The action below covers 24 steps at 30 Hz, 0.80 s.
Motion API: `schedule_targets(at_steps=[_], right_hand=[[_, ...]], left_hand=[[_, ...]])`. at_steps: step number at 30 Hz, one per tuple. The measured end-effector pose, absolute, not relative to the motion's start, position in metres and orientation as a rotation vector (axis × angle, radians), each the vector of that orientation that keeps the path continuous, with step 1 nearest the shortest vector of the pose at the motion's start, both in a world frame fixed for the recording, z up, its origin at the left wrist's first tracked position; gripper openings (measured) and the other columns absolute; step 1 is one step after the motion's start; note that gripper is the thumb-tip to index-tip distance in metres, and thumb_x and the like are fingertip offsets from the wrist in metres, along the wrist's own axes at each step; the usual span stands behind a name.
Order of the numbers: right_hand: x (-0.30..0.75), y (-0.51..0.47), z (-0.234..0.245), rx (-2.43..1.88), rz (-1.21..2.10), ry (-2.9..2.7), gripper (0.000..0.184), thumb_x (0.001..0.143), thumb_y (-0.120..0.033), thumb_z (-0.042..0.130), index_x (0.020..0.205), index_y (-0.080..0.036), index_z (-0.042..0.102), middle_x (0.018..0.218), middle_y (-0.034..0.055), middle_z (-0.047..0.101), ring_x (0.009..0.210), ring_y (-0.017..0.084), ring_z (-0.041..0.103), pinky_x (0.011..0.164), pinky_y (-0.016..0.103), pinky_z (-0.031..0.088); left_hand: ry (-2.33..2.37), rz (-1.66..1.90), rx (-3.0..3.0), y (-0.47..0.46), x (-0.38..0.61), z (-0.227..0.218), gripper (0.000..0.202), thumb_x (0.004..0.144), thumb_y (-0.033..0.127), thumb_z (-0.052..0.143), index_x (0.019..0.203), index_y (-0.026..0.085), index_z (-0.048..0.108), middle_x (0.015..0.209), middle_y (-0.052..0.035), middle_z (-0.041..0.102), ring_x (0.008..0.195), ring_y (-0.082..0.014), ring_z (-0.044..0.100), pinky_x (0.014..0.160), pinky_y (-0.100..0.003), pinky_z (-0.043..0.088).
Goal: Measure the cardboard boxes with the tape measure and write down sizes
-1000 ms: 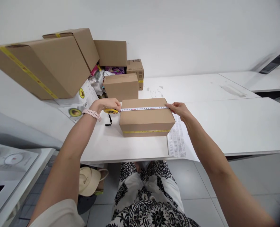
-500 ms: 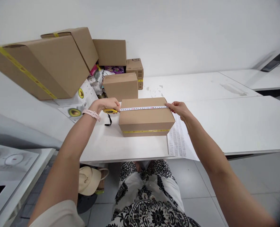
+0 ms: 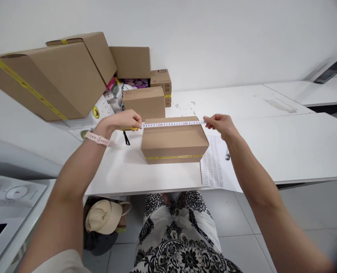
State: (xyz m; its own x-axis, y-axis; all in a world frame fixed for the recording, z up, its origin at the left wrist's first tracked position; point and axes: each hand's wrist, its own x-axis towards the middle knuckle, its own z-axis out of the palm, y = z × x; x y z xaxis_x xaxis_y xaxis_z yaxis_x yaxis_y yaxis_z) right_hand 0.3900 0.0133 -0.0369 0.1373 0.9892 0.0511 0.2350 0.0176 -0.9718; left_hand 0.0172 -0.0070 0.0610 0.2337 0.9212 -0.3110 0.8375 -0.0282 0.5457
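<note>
A closed cardboard box point(image 3: 174, 142) with a yellow tape line along its front sits on the white table point(image 3: 285, 148). A white measuring tape point(image 3: 171, 124) is stretched over the box, lifted just above its far edge. My left hand point(image 3: 123, 120) is closed round the yellow tape case at the box's left end, a black loop dangling below it. My right hand point(image 3: 221, 123) pinches the tape's free end past the box's right end.
Several cardboard boxes point(image 3: 57, 76) and packaged goods are piled at the back left; one box point(image 3: 144, 102) stands right behind the measured one. A printed sheet point(image 3: 214, 167) and a dark pen point(image 3: 227, 154) lie right of the box. A cap point(image 3: 103, 217) sits below the table.
Both hands rose and moved away from me, lifting the tape off the box top to hover over its far edge. The box stayed put.
</note>
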Motion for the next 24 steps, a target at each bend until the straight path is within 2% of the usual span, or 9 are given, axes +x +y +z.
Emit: schedule_targets(at_steps=[3,7,10,12,14,19,24], right_hand=[[0.394,0.003,0.004,-1.273,0.758,-1.22,0.04,0.077,-0.042,0.083,0.061,-0.019,0.054,0.063,0.0034,0.061,0.06,0.011,0.053,0.059,0.031,0.041],[0.39,-0.014,0.042,-1.035,0.618,-1.259,0.031,0.079,-0.031,0.082,0.064,-0.017,0.059,0.064,0.0008,0.061,0.059,0.008,0.052,0.06,0.03,0.041],[0.374,-0.017,0.04,-0.987,0.687,-1.421,0.03,0.074,-0.032,0.087,0.064,-0.017,0.063,0.061,0.0001,0.06,0.057,0.008,0.05,0.056,0.028,0.041],[0.359,-0.008,0.03,-1.015,0.803,-1.554,0.033,0.07,-0.035,0.089,0.062,-0.017,0.063,0.059,-0.0002,0.059,0.056,0.009,0.049,0.053,0.028,0.039],[0.345,0.009,0.016,-1.038,0.928,-1.679,0.037,0.069,-0.039,0.09,0.062,-0.017,0.062,0.058,-0.0007,0.058,0.055,0.009,0.047,0.052,0.027,0.039],[0.316,0.066,-0.012,-1.053,1.095,-1.81,0.042,0.067,-0.043,0.091,0.058,-0.017,0.059,0.056,-0.0016,0.056,0.055,0.009,0.048,0.054,0.026,0.038],[0.298,0.098,-0.027,-1.102,1.089,-1.816,0.04,0.074,-0.04,0.086,0.059,-0.017,0.057,0.058,-0.0017,0.054,0.056,0.009,0.045,0.057,0.026,0.037]], left_hand=[[1.656,0.332,1.871,-0.046,0.023,0.07,0.009,0.071,0.023,0.07,0.067,0.016,0.066,0.058,0.0002,0.056,0.048,-0.0095,0.043,0.047,-0.025,0.026],[1.522,0.562,1.415,-0.129,0.05,0.02,0.014,0.081,0.03,0.067,0.076,0.018,0.066,0.06,0.0001,0.057,0.047,-0.0095,0.046,0.045,-0.024,0.032],[1.23,0.541,0.945,-0.194,0.089,-0.038,0.021,0.081,0.036,0.072,0.081,0.016,0.065,0.076,-0.0055,0.067,0.061,-0.0142,0.061,0.056,-0.028,0.049],[1.067,0.609,0.719,-0.225,0.119,-0.067,0.021,0.078,0.032,0.073,0.08,0.015,0.062,0.08,-0.007,0.069,0.067,-0.0151,0.065,0.064,-0.029,0.053],[0.927,0.71,0.573,-0.243,0.148,-0.081,0.022,0.077,0.033,0.072,0.083,0.015,0.06,0.076,-0.0075,0.069,0.065,-0.0156,0.064,0.063,-0.03,0.052],[0.783,0.951,0.509,-0.24,0.191,-0.062,0.032,0.085,0.038,0.066,0.107,0.016,0.059,0.088,-0.0079,0.066,0.074,-0.0162,0.061,0.064,-0.028,0.052],[0.73,1.074,0.634,-0.222,0.191,-0.043,0.029,0.083,0.035,0.067,0.104,0.017,0.059,0.097,-0.0055,0.056,0.079,-0.0154,0.054,0.064,-0.028,0.056]])
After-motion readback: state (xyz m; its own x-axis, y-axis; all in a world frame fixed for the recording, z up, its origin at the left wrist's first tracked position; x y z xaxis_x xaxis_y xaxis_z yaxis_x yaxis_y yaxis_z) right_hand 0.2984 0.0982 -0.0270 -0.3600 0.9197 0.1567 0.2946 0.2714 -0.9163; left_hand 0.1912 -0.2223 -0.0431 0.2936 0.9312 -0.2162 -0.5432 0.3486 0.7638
